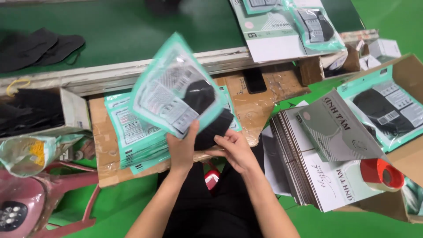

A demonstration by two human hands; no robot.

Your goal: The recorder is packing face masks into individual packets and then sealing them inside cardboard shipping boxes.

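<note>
While left fingers [187, 134] pinch a glossy teal packet [176, 90], right fingers [224, 141] grip black fabric [216, 128]

Left hand [183, 147] has a teal pouch [176, 88] pinched by its bottom edge, tilted up and kinda blurry. Right hand [235, 150] sits just beside it, fingers on a black mask [216, 128] at the pouch's lower corner. Under them there's a stack of pouches [132, 132] on cardboard [251, 105]. Grey cards [326, 163] and a red tape roll [381, 174] off to the right.
</note>
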